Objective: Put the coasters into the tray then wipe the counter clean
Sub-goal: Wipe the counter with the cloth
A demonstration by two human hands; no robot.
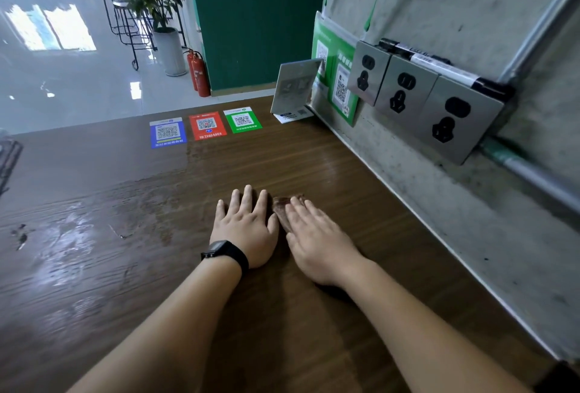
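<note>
A brown cloth (pixel 281 206) lies flat on the dark wooden counter (pixel 314 160), mostly hidden under my hands. My left hand (pixel 246 228), with a black watch at the wrist, presses down flat beside it with fingers spread. My right hand (pixel 317 242) lies flat on the cloth's right part, fingers together. The counter to the left shows wet streaks (pixel 72 235). No coasters or tray are in view.
Blue (pixel 168 133), red (pixel 207 125) and green (pixel 242 119) QR cards lie at the counter's far edge. A metal stand sign (pixel 295 85) stands at the far right corner. Three wall sockets (pixel 405 91) sit on the concrete wall at right. A dark object (pixel 8 157) is at the left edge.
</note>
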